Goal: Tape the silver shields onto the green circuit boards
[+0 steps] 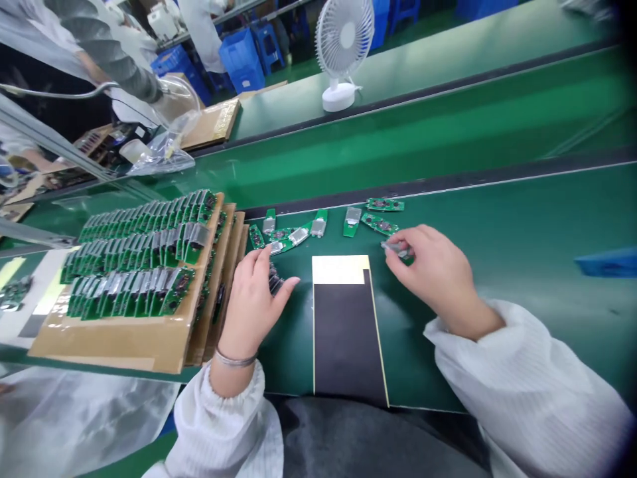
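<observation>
My right hand (432, 265) pinches a small circuit board (404, 253) above the green bench, to the right of a black sheet (346, 332) with a pale yellow strip (338, 269). My left hand (253, 302) is beside the stacked cardboard trays, thumb spread away from the fingers. Between thumb and fingers a dark, ridged part (275, 279) shows, mostly covered by the hand. Several loose green circuit boards with silver parts lie beyond both hands, among them one board (352, 222) standing apart near the middle and another board (319, 224) further left.
Cardboard trays (114, 338) at left carry rows of upright circuit boards (134, 289). A white fan (343, 46) stands on the far ledge. Flat cardboard (212, 125) and a clear plastic bag (164, 156) lie at back left. Something blue (607, 262) is at far right. People in white work behind.
</observation>
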The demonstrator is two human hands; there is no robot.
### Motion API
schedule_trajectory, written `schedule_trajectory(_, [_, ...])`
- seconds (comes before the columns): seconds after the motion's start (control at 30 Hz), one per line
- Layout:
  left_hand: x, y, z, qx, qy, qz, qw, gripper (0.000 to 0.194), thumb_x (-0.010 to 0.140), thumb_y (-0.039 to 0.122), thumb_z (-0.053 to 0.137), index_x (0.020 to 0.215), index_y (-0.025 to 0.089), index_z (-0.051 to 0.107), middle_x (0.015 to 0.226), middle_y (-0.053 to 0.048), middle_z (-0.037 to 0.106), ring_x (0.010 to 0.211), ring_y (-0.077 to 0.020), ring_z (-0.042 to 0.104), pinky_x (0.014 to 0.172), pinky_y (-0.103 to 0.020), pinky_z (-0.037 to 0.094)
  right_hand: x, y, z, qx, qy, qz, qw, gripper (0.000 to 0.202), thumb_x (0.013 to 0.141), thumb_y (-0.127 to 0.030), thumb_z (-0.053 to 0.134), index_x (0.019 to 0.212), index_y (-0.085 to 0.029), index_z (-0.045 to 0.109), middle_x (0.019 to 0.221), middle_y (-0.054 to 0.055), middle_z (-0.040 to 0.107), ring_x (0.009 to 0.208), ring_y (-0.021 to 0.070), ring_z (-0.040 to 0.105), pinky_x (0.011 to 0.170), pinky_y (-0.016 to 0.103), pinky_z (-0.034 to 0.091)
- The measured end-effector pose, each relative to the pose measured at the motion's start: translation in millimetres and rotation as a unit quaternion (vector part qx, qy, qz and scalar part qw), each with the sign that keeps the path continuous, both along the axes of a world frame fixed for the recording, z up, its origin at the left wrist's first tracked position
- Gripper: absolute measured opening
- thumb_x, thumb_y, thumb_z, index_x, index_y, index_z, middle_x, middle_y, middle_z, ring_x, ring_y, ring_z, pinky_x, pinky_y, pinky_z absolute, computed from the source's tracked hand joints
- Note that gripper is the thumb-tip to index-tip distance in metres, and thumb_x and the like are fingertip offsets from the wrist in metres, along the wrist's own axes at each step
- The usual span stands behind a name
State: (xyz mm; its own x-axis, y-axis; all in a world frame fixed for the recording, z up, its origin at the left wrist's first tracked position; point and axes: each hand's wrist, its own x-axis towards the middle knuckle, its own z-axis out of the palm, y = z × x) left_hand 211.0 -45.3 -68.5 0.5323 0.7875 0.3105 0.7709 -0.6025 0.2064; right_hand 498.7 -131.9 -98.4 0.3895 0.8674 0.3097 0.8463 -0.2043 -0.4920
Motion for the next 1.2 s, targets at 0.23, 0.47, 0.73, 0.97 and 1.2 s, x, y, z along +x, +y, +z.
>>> schedule_trajectory(0.23, [46,-6,15.8,-0.046,-0.056,-0.158,0.985,0.04,0.098,0.032,0.059,0.132,0.011,0.061,0.126,-0.017,0.068,0.121,-0.0302,0.064,0.106,-0.049,0.053,22,-5,-2.9,-0.175,-0.101,0.005,0.979,0.023,0.091,-0.03,0.067,0.106,-0.011,0.067,0.102,0.016,0.067,0.099,0.0344,0.066,0.083,0.044,0.054])
schedule_trajectory(0.47, [79,-14,-13.9,-0.437,-0.367,-0.127,0.811,0.052,0.089,0.042,0.072,0.135,0.02,0.062,0.14,-0.016,0.065,0.124,-0.0294,0.065,0.105,-0.047,0.053,-13,-2,21.3,-0.055,0.362,0.22,0.904,0.034,0.091,-0.041,0.061,0.114,-0.019,0.073,0.112,0.01,0.076,0.093,0.0244,0.072,0.079,0.037,0.06])
schedule_trajectory(0.73, [86,-18,-19.3,-0.553,-0.563,-0.024,0.614,0.028,0.088,0.042,0.073,0.102,0.018,0.072,0.124,-0.011,0.074,0.114,-0.0222,0.07,0.099,-0.04,0.056,-23,7,4.5,-0.027,0.261,0.165,0.951,0.024,0.096,-0.031,0.059,0.105,-0.02,0.078,0.104,0.009,0.078,0.092,0.0259,0.073,0.083,0.041,0.059])
schedule_trajectory(0.97, [86,-2,-10.2,-0.434,-0.387,-0.047,0.812,0.034,0.081,0.024,0.077,0.114,0.018,0.071,0.074,0.002,0.071,0.048,-0.0084,0.057,0.053,-0.024,0.051,-14,7,-6.5,-0.091,0.111,0.139,0.98,0.018,0.082,-0.02,0.075,0.098,-0.018,0.065,0.111,0.014,0.067,0.112,0.035,0.063,0.096,0.051,0.053])
schedule_trajectory(1.2, [98,-4,-9.6,-0.223,-0.127,-0.156,0.954,0.043,0.081,0.015,0.077,0.123,0.018,0.07,0.128,-0.011,0.074,0.121,-0.0277,0.068,0.104,-0.043,0.055,-16,12,-10.6,-0.023,0.486,0.129,0.864,0.027,0.08,-0.032,0.074,0.093,-0.024,0.051,0.074,-0.001,0.067,0.065,0.0173,0.068,0.061,0.031,0.058])
